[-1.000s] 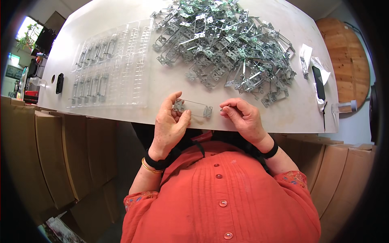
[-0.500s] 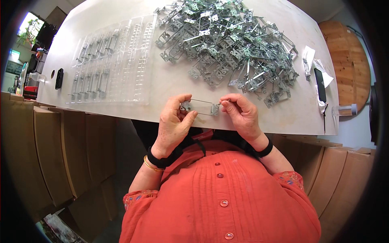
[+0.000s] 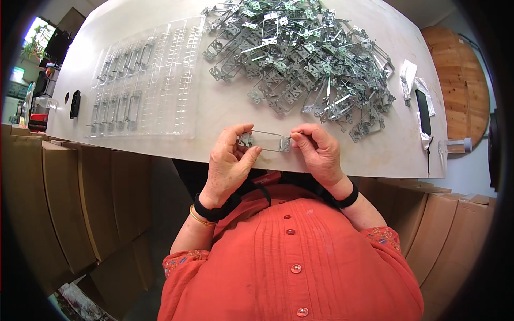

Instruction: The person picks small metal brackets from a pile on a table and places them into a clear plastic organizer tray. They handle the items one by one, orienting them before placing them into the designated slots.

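Note:
Just above the table's front edge I hold a small metal bracket assembly [image 3: 285, 143], two plates joined by thin rods. My left hand [image 3: 231, 160] grips its left end, thumb below and fingers above. At the other end, my right hand [image 3: 319, 155] pinches with thumb and forefinger beside the right plate; whatever tiny piece sits in that pinch is too small to name. Beyond my hands lies a big heap of similar metal brackets [image 3: 300, 59]. Off to the left, a clear plastic tray [image 3: 166, 101] has several assemblies lying in its left slots.
A black object [image 3: 75, 104] lies at the table's left edge. On the right are a dark phone-like slab [image 3: 423, 112], white wrappers [image 3: 408, 75] and a clear capped container [image 3: 455, 145]. Cardboard boxes [image 3: 69, 198] stand below on both sides. A round wooden board [image 3: 458, 88] is beyond the right edge.
Both hands keep nearly the same place and grip on the bracket assembly. The view has shifted very slightly; nothing else has visibly moved.

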A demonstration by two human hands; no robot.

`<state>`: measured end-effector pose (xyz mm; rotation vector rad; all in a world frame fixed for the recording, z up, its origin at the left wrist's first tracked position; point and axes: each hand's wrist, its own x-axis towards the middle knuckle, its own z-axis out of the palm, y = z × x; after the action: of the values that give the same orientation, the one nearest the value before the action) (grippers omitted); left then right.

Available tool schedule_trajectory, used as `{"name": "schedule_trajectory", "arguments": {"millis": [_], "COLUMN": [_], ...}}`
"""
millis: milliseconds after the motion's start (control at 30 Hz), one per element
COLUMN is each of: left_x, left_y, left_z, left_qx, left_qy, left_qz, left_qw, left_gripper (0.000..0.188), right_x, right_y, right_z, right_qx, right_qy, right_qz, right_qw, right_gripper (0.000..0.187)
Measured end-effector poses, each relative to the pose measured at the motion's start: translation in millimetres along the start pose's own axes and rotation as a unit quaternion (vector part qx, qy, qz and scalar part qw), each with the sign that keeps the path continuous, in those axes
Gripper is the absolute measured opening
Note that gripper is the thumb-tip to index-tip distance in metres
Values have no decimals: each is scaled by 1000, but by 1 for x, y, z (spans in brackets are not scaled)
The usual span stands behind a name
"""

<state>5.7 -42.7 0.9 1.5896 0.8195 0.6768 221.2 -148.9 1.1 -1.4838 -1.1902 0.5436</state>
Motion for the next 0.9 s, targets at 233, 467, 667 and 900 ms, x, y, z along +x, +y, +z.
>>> {"name": "schedule_trajectory", "arguments": {"millis": [233, 467, 667, 900], "left_x": [0, 1, 1, 1], "left_y": [1, 1, 2, 0], "left_z": [-2, 0, -1, -1], "left_qx": [4, 1, 12, 11], "left_qy": [-4, -1, -1, 0], "left_qz": [-6, -5, 4, 5], "left_qw": [1000, 1000, 1000, 1000], "left_gripper": [49, 48, 48, 48], "right_x": [2, 2, 2, 2], "right_y": [-6, -6, -5, -7], "right_z": [0, 1, 2, 2], "right_qx": [-20, -37, -37, -41], "right_qy": [1, -1, 4, 0], "right_qz": [0, -9, -9, 2], "right_qw": [1000, 999, 999, 999], "right_gripper": [6, 7, 9, 9]}}
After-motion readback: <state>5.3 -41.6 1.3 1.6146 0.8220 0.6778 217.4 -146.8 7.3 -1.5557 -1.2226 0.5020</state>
